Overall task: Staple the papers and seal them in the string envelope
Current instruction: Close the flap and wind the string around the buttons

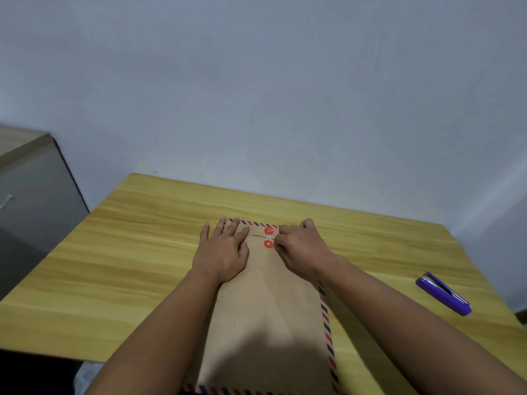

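Note:
A brown string envelope (268, 309) with a red-and-blue striped border lies lengthwise on the wooden table (114, 266), its flap folded down at the far end. Two red button discs (268, 237) sit one above the other on the flap and body, with a thin white string between them. My left hand (221, 252) presses flat on the envelope's far left part, fingers spread. My right hand (299, 249) has its fingers curled beside the discs and pinches the string. The papers are not visible.
A purple stapler (443, 293) lies on the table at the right, near its edge. A grey cabinet or box (31, 206) stands off the table's left side. A pale wall rises behind the table.

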Available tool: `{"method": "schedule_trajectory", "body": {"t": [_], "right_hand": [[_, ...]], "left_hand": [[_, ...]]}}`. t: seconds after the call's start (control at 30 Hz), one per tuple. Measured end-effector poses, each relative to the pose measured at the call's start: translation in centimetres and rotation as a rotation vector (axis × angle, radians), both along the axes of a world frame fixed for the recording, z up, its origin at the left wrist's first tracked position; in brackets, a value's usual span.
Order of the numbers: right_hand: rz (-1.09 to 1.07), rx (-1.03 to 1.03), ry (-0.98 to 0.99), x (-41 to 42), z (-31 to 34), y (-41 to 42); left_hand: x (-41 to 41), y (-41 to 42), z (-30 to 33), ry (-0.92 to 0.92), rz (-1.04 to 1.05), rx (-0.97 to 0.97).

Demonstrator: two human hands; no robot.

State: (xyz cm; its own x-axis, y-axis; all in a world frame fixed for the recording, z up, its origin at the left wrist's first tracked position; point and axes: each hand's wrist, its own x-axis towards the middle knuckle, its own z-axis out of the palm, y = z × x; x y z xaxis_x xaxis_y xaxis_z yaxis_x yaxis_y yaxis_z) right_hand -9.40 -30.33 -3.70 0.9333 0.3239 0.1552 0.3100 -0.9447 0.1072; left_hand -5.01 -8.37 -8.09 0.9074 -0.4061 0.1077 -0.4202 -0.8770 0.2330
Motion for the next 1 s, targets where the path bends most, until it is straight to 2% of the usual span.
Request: {"method": "schedule_trajectory", "body": {"t": [0.23, 0.37, 0.5, 0.67, 0.87, 1.0], "right_hand": [[-0.094, 0.071, 0.083, -0.3, 0.0, 2.0], [-0.040, 0.054, 0.167, 1.1, 0.6, 3.2], [0.089, -0.115, 0.241, 3.5, 2.3, 3.4], [0.251, -0.315, 0.224, 6.3, 3.8, 3.3], [0.253, -0.224, 0.145, 8.0, 2.1, 1.5], [0.211, -0.082, 0.131, 8.0, 1.5, 1.2]], "left_hand": [[0.0, 0.0, 0.1, -0.001, 0.003, -0.003], [-0.1, 0.1, 0.2, 0.008, -0.009, -0.010], [-0.1, 0.2, 0.1, 0.004, -0.018, -0.001], [-0.2, 0.2, 0.1, -0.010, -0.026, 0.005], [-0.1, 0.2, 0.1, -0.010, -0.028, 0.013], [-0.1, 0.2, 0.0, -0.019, -0.028, 0.000]]}}
